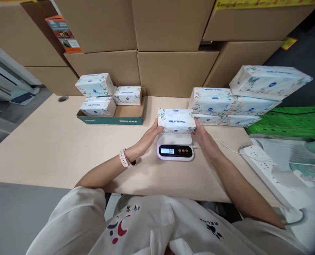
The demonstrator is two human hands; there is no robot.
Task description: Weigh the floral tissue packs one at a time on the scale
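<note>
Both hands, left hand [149, 136] and right hand [204, 136], grip one tissue pack [176, 120] over the scale [175, 148] reading zero; three packs sit in the tray [109, 119] toward the tabletop's far edge, a stack [234, 102] waits at right.

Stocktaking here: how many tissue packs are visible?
8: three white floral tissue packs in the cardboard tray, one in both hands, four stacked right; others may be hidden.

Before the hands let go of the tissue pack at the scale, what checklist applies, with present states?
1. Both hands grip the white floral tissue pack: left hand and right hand at its ends, ok.
2. Small white digital scale platform bare: cannot tell.
3. Display lit: ok.
4. Pack resting fully on the platform: cannot tell.
5. White cable away from the platform: ok.
</note>
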